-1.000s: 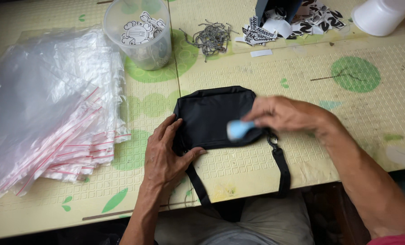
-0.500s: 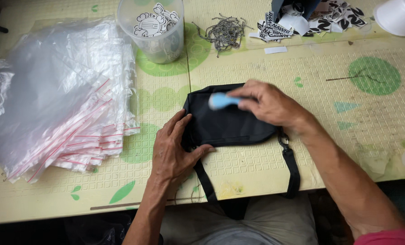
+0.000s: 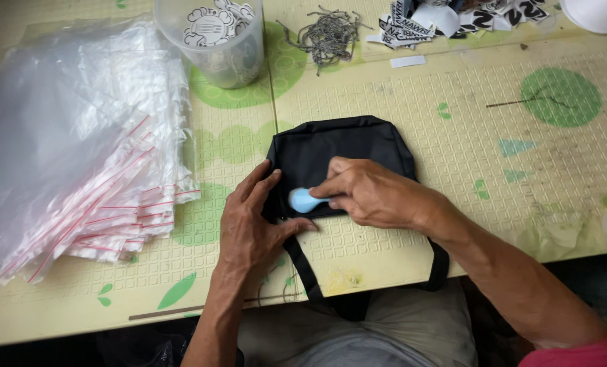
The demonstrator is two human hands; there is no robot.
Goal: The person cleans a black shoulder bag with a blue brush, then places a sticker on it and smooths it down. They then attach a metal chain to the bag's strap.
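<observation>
A small black fabric pouch (image 3: 344, 143) lies flat on the pale yellow-green mat, its black strap (image 3: 303, 265) hanging over the table's near edge. My left hand (image 3: 252, 221) presses down on the pouch's left corner, fingers spread. My right hand (image 3: 371, 194) rests on the pouch and grips a small light-blue tool (image 3: 303, 200), whose rounded end pokes out toward my left hand near the pouch's lower edge.
A stack of clear zip bags with red seals (image 3: 79, 149) lies at the left. A clear plastic tub of round stickers (image 3: 212, 37) stands at the back. A heap of grey cords (image 3: 327, 34), printed black-and-white labels (image 3: 412, 27) and a white cup (image 3: 599, 13) lie behind.
My right hand has swept the blue tool from the pouch's top down and left to its lower left edge. My left hand stays on the pouch's left corner.
</observation>
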